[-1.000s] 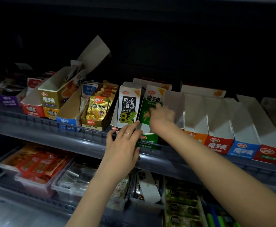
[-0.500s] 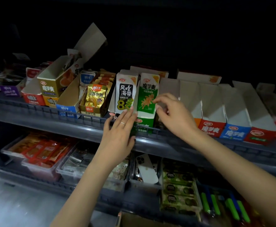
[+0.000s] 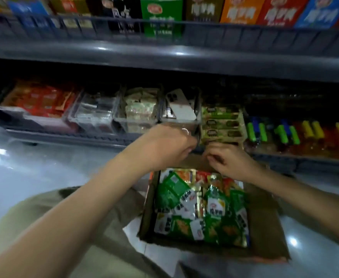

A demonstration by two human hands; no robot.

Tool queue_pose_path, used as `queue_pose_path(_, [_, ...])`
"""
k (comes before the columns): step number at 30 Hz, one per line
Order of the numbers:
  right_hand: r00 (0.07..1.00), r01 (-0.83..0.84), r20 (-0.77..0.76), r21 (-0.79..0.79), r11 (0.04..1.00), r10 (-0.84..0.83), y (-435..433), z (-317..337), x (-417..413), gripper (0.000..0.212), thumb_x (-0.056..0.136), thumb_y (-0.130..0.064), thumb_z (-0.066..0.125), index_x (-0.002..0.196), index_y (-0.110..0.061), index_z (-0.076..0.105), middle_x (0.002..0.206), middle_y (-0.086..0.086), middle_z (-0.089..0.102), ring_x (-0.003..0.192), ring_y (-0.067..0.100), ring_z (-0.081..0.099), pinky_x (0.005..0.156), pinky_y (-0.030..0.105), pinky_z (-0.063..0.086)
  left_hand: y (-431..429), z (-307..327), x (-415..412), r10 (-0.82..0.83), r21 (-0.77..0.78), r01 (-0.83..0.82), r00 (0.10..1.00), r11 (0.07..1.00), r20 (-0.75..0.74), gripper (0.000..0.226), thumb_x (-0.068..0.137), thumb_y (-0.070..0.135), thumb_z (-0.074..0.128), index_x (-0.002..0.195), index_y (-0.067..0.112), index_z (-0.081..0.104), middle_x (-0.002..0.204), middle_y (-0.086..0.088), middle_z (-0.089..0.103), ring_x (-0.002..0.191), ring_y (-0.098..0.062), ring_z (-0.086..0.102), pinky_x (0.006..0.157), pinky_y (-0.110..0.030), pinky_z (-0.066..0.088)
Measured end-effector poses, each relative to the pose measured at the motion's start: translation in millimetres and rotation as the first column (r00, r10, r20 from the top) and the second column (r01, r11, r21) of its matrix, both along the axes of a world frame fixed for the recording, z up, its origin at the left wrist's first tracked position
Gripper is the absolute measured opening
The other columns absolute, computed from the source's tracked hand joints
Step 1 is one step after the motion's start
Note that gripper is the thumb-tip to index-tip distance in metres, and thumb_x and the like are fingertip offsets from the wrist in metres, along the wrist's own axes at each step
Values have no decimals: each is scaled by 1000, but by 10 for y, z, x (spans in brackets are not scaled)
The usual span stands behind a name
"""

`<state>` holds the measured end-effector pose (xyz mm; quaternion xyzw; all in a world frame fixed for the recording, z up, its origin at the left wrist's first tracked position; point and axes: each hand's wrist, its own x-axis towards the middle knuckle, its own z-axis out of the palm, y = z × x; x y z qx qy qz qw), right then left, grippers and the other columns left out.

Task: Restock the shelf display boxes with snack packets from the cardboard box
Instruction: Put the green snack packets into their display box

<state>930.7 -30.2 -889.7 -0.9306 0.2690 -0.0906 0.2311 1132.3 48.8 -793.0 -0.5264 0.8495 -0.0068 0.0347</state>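
Down on the floor, cardboard box (image 3: pixel 265 223): it stands open right in front of the person and just below the lower shelf, probably set there so a short lift carries stock up to the shelves.
Snack packets (image 3: pixel 200 207): they lie loose in the box in a jumbled heap, some flat and some on edge. Most are glossy green, with white, gold and red among them, and the print is too blurred to read. The box looks well filled, so I judge most of the restocking is ahead.
Left hands (image 3: pixel 164 149): it hovers over the far edge of the box with its fingers curled under. It is motion-blurred and I cannot tell whether it grips anything. A ring (image 3: pixel 185 131) shows on one finger.
Right hands (image 3: pixel 231 161): it is just beside the left one, over the same far edge, with its fingers bent inward. I cannot tell whether it holds anything.
Likely step: both hands seem to be coming in over the heap to pick packets.
Shelf display boxes (image 3: pixel 161 15): these stand in a row on the upper shelf (image 3: pixel 164 53) behind a low rail. Green, orange, red and blue fronts face outward so shoppers can read them.
Lower shelf (image 3: pixel 64 137): it holds clear bins (image 3: pixel 96 115) of other packets. A phone (image 3: pixel 181 106) is propped in one bin, out of the way of both hands.
Floor (image 3: pixel 44 163): grey and shiny.
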Motion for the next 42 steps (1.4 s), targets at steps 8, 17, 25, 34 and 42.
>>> queue_pose_path(8, [924, 183, -383, 476, 860, 15, 626, -1489, -101, 31, 91, -4, 50, 117, -19, 58, 127, 2, 43, 88, 15, 55, 71, 36, 47, 559, -778, 409, 110, 213, -85, 988, 973, -111, 19, 84, 24, 49, 85, 19, 67, 76, -4, 68, 65, -27, 64, 58, -33, 48])
queue_pose_path(17, [738, 187, -669, 326, 927, 86, 973, -1871, 338, 69, 94, -10, 49, 150, -29, 15, 158, 11, -11, 128, 32, 45, 64, 32, 49, 513, -959, 441, 198, 237, -165, 972, 957, -123, 22, 95, 23, 46, 110, 21, 63, 101, -4, 66, 88, -27, 62, 69, -34, 46])
queue_pose_path(25, [645, 7, -764, 16, 1000, 7, 958, -1921, 396, 76, 96, -17, 49, 150, -7, -3, 155, 13, 8, 116, 30, 52, 65, 34, 45, 712, -1047, 462, 213, 253, -173, 967, 952, -140, 23, 94, 20, 48, 108, 20, 67, 103, -3, 68, 89, -27, 62, 74, -33, 43])
queue_pose_path(34, [902, 122, -416, -2, 993, -111, 846, -1828, 247, 17, 87, 0, 47, 97, -7, 59, 99, 8, 64, 91, 23, 62, 70, 36, 50, 827, -1246, 480, 225, 315, -171, 964, 934, -145, 23, 92, 17, 52, 109, 20, 68, 106, -2, 68, 95, -25, 61, 78, -34, 45])
queue_pose_path(42, [959, 125, 177, 438, 890, -222, 877, -1024, 342, 11, 92, -24, 51, 95, -16, 57, 88, 0, 63, 80, 21, 61, 72, 44, 52, 834, -1365, 265, 311, 513, -168, 928, 842, -205, 71, 86, 33, 66, 143, 11, 29, 146, -9, 37, 129, -25, 40, 104, -33, 36])
